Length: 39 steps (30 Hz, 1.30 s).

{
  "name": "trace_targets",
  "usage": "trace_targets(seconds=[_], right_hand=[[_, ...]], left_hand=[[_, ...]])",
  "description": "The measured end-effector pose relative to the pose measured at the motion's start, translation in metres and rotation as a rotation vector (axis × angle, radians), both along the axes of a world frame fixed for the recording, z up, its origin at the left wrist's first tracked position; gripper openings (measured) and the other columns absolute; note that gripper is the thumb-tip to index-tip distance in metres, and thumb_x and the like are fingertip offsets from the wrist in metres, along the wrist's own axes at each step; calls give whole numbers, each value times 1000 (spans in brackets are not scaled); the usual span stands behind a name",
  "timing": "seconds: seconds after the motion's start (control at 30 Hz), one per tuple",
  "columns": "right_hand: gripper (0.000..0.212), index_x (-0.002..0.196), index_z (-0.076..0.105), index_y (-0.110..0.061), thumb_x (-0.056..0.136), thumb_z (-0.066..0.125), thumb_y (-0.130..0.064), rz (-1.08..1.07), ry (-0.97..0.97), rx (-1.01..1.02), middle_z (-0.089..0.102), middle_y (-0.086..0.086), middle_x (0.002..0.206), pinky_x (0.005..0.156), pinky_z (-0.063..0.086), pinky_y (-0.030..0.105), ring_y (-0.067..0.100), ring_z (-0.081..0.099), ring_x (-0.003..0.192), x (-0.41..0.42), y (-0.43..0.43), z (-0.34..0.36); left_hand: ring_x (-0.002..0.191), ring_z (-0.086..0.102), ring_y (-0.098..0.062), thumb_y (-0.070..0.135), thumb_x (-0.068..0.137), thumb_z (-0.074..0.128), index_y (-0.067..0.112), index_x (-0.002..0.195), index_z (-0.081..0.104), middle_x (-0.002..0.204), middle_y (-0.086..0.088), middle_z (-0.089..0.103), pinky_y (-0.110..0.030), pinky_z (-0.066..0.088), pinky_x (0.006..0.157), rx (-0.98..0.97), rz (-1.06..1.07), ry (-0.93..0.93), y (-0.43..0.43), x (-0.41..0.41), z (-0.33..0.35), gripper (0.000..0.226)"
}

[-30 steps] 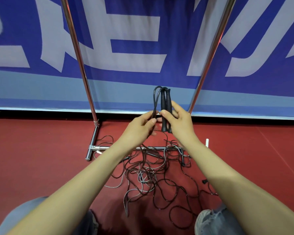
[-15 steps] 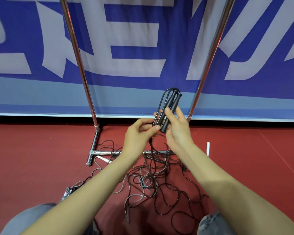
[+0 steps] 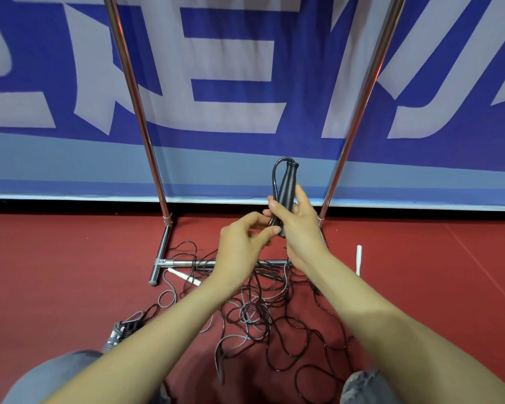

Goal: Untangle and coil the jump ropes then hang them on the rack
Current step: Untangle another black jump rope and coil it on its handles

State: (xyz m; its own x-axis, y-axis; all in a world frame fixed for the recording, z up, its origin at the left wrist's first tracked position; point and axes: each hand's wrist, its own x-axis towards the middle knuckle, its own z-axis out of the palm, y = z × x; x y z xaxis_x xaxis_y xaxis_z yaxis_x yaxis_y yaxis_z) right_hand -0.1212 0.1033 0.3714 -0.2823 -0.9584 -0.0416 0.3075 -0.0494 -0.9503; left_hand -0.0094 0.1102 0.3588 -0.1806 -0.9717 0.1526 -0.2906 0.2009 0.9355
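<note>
Gripping the two black handles (image 3: 286, 193) together in the right hand (image 3: 301, 225), with the fingers wrapped round the lower half and the upper half standing free. Held nearly upright, with the long axis leaning a little to the right at the top, in front of the rack (image 3: 134, 112), between its two poles and well above the floor (image 3: 70, 272). From the top ends, a short bend of black cord (image 3: 274, 182), then straight down along the left side of the handles toward the left hand (image 3: 241, 246). There, as it seems, pinched between thumb and forefinger just beside the lower ends of the handles, with the other fingers loosely curled. So, clearly the nearer hand to the cord, placed below the handles and on the line of the cord. Below both hands and toward the body, the tangle (image 3: 268, 310) of dark and grey ropes on the floor, partly across the base bar of the rack, with a white handle (image 3: 358, 258) lying apart on the right. Probably the step of drawing out one rope for coiling: better to pull along the axis of the handles, not across it, with the right hand as firm anchor. Cannot tell how much of this cord sits knotted in the tangle, nor see the top bar of the rack
</note>
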Motion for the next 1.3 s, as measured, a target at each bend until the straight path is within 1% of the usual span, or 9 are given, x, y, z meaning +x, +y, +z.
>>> trace_targets(seconds=[0.17, 0.33, 0.47, 0.8, 0.9, 0.97, 1.03, 1.13, 1.3], right_hand=[[53, 142, 45, -17, 93, 58, -2, 31, 195, -16, 59, 4, 91, 64, 50, 18, 5, 57, 66, -9, -3, 4], [60, 144, 35, -32, 95, 54, -2, 296, 467, -32, 62, 24, 107, 71, 54, 24, 20, 57, 78, -10, 9, 12], [67, 151, 20, -37, 98, 51, -10, 347, 765, -38, 61, 2, 97, 76, 50, 23, 9, 56, 70, -11, 11, 5], [66, 152, 10, -38, 99, 49, -30, 441, 985, -4, 48, -15, 85, 64, 39, 12, 1, 49, 66, -26, 12, 3], [72, 153, 9, -36, 96, 53, -37, 499, 998, -22, 50, -23, 111, 91, 39, 23, -2, 53, 95, -27, 15, -1], [82, 153, 8, -37, 91, 61, -39, 519, 1047, 9, 46, -9, 139, 101, 33, 26, 9, 47, 123, -30, 16, -3], [82, 153, 9, -36, 91, 63, -37, 520, 1105, 44, 54, 0, 131, 89, 37, 23, 12, 54, 108, -32, 17, -2], [76, 153, 9, -37, 95, 58, -34, 523, 1140, 52, 57, -5, 79, 61, 40, 19, 7, 51, 63, -31, 21, 0], [87, 150, -7, -44, 95, 59, -26, 476, 866, 16, 60, 8, 73, 69, 48, 32, 13, 54, 61, -29, 19, -4]], left_hand=[[68, 59, -19, 46, 91, 60, 33, 68, 68, 66, 3, 65, -33, 46, 72, 16, -35, -87, -9, 8, 18, 28], [73, 66, -7, 33, 95, 57, 16, 113, 60, 100, 0, 69, -26, 56, 74, 164, 58, 242, -35, 28, 36, 25], [69, 69, -13, 14, 90, 66, 5, 109, 60, 83, -4, 65, -24, 57, 71, 226, 37, 351, -36, 26, 34, 23], [73, 69, -21, 8, 84, 72, 4, 100, 66, 85, -14, 64, -36, 57, 88, 256, 9, 309, -39, 35, 39, 18], [67, 68, -16, 8, 84, 72, 4, 103, 68, 77, -6, 61, -31, 57, 85, 231, 11, 213, -43, 43, 43, 20], [62, 67, -13, 8, 83, 72, 5, 106, 69, 76, -5, 63, -28, 56, 83, 216, 9, 140, -45, 49, 45, 23], [63, 67, -14, 7, 82, 73, 6, 106, 69, 77, -5, 67, -28, 57, 84, 225, -2, 98, -47, 54, 47, 24], [66, 68, -18, 6, 82, 73, 6, 103, 71, 79, -8, 70, -29, 57, 83, 223, 13, 56, -49, 60, 51, 22], [70, 69, -13, 3, 83, 69, 4, 122, 57, 86, -10, 67, -20, 56, 68, 305, -17, 453, -43, 53, 58, 40]])
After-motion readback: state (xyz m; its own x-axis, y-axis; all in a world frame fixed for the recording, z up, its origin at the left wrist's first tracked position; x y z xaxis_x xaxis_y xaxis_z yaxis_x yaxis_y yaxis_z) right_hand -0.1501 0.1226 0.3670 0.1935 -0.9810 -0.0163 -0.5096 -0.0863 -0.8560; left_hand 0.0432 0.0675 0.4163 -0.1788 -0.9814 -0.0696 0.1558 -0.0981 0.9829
